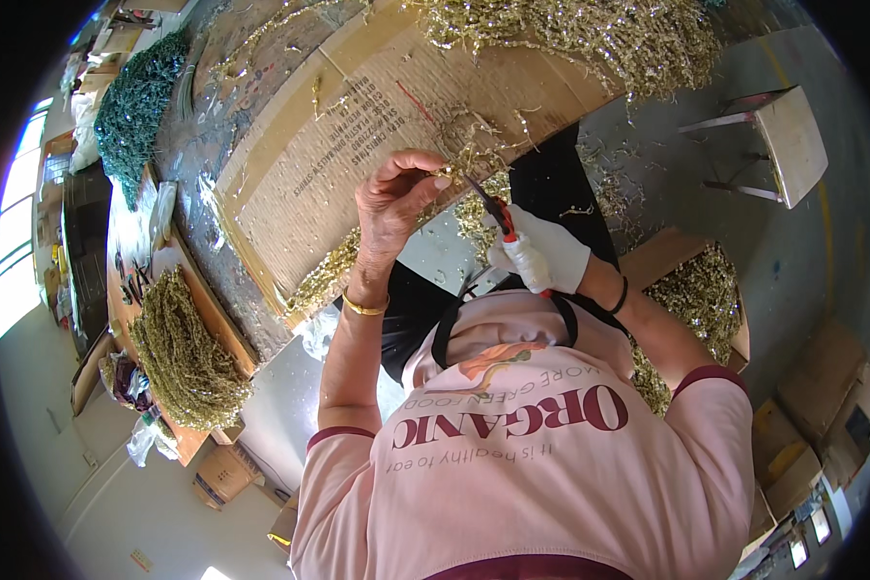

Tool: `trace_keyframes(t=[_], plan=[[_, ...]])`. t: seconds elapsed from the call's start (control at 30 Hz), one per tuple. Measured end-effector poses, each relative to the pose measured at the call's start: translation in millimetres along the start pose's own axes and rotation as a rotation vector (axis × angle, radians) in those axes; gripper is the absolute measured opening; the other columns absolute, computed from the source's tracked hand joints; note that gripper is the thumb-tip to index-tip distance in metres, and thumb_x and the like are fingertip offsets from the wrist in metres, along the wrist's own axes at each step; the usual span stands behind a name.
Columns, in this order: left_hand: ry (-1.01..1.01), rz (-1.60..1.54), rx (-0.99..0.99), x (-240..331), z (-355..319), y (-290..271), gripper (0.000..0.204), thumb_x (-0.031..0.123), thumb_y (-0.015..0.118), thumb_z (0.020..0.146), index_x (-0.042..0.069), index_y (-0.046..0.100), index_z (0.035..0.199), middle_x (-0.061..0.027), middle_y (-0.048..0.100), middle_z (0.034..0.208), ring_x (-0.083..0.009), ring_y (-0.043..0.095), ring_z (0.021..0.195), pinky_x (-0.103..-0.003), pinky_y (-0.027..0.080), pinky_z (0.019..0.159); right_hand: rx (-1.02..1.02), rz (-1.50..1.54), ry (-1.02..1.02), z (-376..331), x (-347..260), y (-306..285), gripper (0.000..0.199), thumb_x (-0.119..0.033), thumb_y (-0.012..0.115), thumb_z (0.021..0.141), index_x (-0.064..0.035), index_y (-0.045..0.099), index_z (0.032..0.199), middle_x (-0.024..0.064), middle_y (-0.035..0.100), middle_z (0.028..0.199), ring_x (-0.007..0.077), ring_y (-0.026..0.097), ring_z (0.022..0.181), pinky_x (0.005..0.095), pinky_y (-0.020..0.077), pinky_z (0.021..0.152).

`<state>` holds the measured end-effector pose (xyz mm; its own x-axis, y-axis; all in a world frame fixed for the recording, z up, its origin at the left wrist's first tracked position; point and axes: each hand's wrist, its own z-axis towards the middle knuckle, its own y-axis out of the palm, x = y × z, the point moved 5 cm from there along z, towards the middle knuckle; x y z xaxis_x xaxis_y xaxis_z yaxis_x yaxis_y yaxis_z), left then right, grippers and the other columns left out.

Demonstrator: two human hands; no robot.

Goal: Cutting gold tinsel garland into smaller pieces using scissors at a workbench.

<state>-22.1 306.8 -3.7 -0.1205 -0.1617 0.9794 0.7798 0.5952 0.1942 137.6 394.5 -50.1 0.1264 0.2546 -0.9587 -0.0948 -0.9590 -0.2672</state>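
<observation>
Two hands at work over a flattened cardboard sheet (358, 145). Your left hand (391, 198), bare, pinches a small gold tinsel sprig (447, 176) between thumb and fingertips, above the sheet's near edge. Your right hand (541, 253), in a white glove, is clenched round red-handled cutters (493, 208); their long axis runs from the glove up-left, tip toward the sprig. Sheet: brown, rectangular, dark print across its middle. Brown cartons (224, 472) on the floor, lower left. Gold tinsel heap (179, 348), left table.
</observation>
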Motion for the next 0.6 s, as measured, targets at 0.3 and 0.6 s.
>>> trace_keyframes(t=[0.3, 0.6], plan=[[-0.025, 0.002, -0.069, 5, 1, 5, 0.021, -0.011, 0.061, 0.076, 0.0, 0.059, 0.095, -0.0045, 0.06, 0.095, -0.0103, 0.057, 0.086, -0.023, 0.047, 0.076, -0.086, 0.253, 0.064, 6, 31, 17, 0.039, -0.03, 0.061, 0.083, -0.0045, 0.045, 0.107, 0.0129, 0.056, 0.083, 0.0287, 0.055, 0.072, 0.0337, 0.0456, 0.066], [-0.029, -0.017, -0.07, 5, -1, 4, 0.02, -0.01, 0.06, 0.078, 0.0, 0.059, 0.094, -0.0052, 0.06, 0.094, -0.0109, 0.057, 0.085, -0.023, 0.048, 0.075, 0.066, -0.084, 0.034, 7, -10, -6, 0.039, -0.038, 0.06, 0.082, -0.006, 0.047, 0.101, 0.0152, 0.057, 0.08, 0.0349, 0.057, 0.07, 0.0383, 0.0456, 0.06]])
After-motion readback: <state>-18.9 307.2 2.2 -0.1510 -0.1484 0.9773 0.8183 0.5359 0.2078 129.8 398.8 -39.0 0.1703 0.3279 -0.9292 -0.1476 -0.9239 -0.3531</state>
